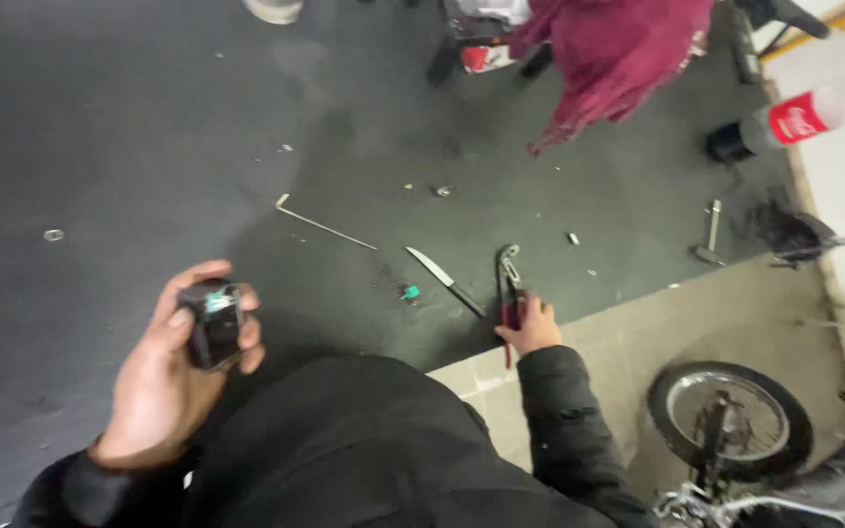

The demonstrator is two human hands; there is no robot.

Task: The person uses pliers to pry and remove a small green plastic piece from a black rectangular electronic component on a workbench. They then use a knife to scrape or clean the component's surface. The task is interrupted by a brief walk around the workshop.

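While the left hand (163, 376) at lower left keeps its grip wrapped around a small black device (212, 323) raised above the dark floor (129, 147), the right hand (532, 328) at centre has its grip closed on the red handles of pliers (509, 288) lying on the floor. Just left of them lie a knife (444, 281) and a thin metal rod (323, 226). A small wheel (731, 420) sits at lower right.

We see one clear plastic bottle (814, 115) lying at the upper right floor edge, dark cap, with a red-and-white label (796, 120) round its middle.
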